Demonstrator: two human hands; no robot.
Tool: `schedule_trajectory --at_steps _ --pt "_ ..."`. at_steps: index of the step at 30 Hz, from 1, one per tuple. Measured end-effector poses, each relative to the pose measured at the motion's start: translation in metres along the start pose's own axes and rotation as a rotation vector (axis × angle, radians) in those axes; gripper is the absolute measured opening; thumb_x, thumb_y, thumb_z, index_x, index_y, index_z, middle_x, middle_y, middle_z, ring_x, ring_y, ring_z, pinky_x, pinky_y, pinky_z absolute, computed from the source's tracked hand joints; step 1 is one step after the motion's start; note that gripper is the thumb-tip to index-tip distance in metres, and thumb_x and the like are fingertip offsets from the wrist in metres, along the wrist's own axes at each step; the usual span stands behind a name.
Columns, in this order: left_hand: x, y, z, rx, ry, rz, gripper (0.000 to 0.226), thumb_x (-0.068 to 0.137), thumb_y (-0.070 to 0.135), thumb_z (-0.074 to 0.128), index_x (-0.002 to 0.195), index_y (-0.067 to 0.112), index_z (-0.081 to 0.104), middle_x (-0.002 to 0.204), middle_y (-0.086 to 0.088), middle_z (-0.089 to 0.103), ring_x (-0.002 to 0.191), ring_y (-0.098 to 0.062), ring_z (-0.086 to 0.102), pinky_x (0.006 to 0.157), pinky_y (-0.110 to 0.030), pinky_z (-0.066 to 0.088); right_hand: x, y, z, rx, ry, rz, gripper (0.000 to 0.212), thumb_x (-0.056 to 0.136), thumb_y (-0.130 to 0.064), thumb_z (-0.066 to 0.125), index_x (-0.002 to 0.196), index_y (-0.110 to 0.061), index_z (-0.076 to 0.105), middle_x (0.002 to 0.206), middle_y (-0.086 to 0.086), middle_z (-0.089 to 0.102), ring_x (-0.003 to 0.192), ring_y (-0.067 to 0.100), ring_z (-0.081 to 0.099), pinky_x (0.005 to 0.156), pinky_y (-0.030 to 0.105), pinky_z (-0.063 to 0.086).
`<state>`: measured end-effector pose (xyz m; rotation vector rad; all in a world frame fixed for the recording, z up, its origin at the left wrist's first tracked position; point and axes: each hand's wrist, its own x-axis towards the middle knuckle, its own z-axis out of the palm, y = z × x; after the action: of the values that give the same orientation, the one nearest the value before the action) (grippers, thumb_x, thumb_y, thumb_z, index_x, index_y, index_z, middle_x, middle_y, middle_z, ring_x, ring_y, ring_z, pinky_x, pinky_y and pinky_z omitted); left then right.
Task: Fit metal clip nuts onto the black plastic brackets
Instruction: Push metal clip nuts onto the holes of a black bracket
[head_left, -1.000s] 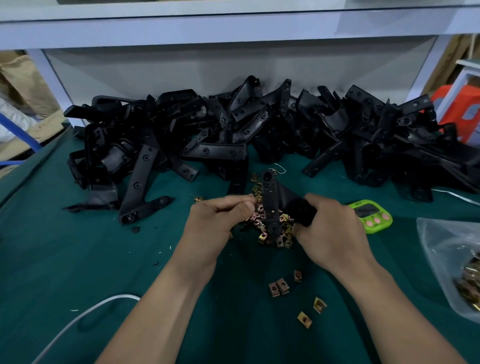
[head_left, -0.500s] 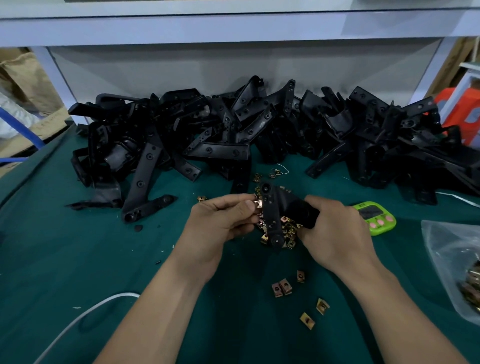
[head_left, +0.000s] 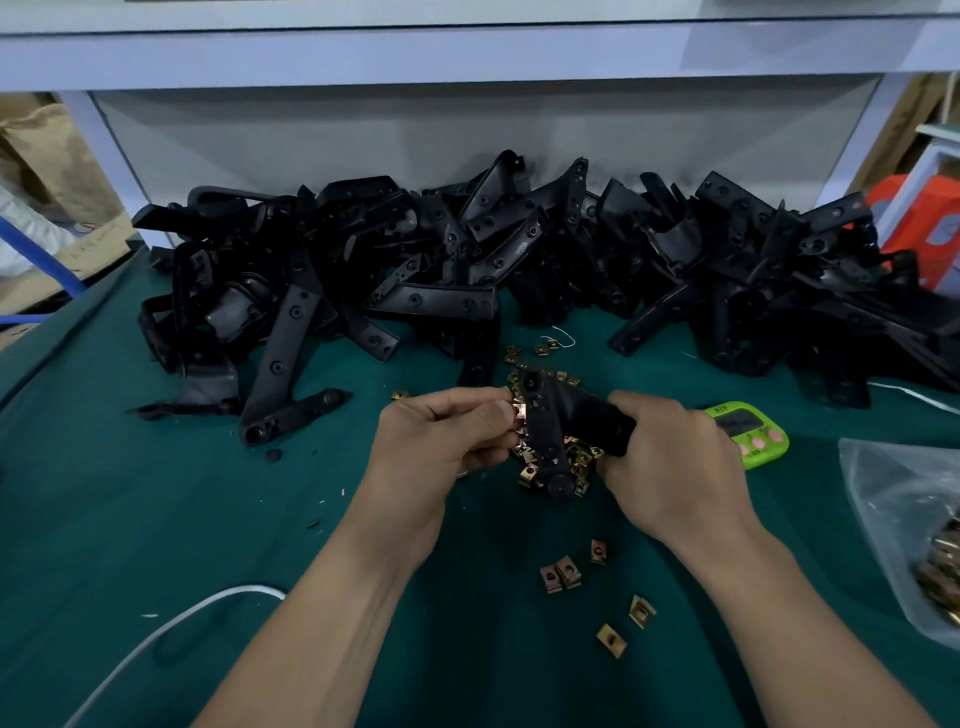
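Black bracket (head_left: 550, 436) is in the middle, above a heap of nuts (head_left: 574, 460). The right hand (head_left: 670, 467) grips its right end. The left hand (head_left: 441, 441) pinches a clip nut (head_left: 518, 413) against its left edge.

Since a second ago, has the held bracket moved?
Yes. The held bracket shifted down the frame, nearer the person, judged against the green timer.

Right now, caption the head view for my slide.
Left hand pinches a clip nut against the black bracket that the right hand holds, over loose nuts.
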<state>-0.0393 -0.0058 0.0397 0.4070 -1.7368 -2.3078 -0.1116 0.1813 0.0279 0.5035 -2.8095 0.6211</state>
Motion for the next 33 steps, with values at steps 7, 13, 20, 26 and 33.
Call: schedule_trajectory --at_steps 7,13,20,26,33 --pt "-0.004 -0.008 0.018 -0.035 0.147 0.024 0.021 0.085 0.001 0.076 0.072 0.016 0.082 0.073 -0.007 0.076 0.062 -0.013 0.070 0.059 -0.020 0.056 -0.001 -0.001 -0.002 -0.040 -0.003 0.061 0.024 0.075 -0.016 0.071 0.074 -0.033 0.055 0.060 -0.010 0.052 0.058 0.025 0.043 0.046 0.027 0.020" --pt "-0.006 -0.009 0.020 -0.069 0.177 0.058 0.022 0.083 -0.003 0.076 0.069 0.012 0.080 0.069 -0.007 0.074 0.058 -0.012 0.068 0.057 -0.019 0.055 -0.003 -0.008 -0.003 -0.091 0.001 0.062 0.021 0.076 -0.016 0.070 0.084 -0.032 0.060 0.061 -0.009 0.048 0.062 0.025 0.044 0.053 0.032 0.028" --pt "-0.007 -0.014 0.021 -0.040 0.147 0.020 0.013 0.082 -0.003 0.077 0.077 0.010 0.079 0.073 -0.014 0.075 0.059 -0.016 0.067 0.058 -0.021 0.055 -0.005 -0.009 -0.002 -0.159 -0.001 0.078 0.023 0.075 -0.006 0.065 0.079 -0.029 0.061 0.060 -0.007 0.052 0.057 0.022 0.043 0.053 0.032 0.030" --pt "-0.008 -0.014 0.019 0.092 0.115 0.025 0.025 0.086 0.004 0.075 0.107 0.018 0.077 0.083 -0.016 0.077 0.070 -0.019 0.072 0.065 -0.023 0.057 -0.006 -0.015 0.001 -0.235 -0.012 0.066 0.030 0.076 -0.004 0.062 0.087 -0.032 0.061 0.059 -0.009 0.043 0.061 0.023 0.046 0.053 0.031 0.031" --pt "-0.003 -0.004 0.018 0.131 0.118 0.082 0.016 0.091 0.009 0.070 0.093 0.020 0.082 0.085 -0.006 0.080 0.079 -0.020 0.077 0.069 -0.023 0.058 -0.005 -0.014 0.004 -0.114 0.005 0.087 0.025 0.075 -0.011 0.065 0.070 -0.030 0.050 0.057 -0.012 0.045 0.052 0.016 0.039 0.046 0.027 0.023"
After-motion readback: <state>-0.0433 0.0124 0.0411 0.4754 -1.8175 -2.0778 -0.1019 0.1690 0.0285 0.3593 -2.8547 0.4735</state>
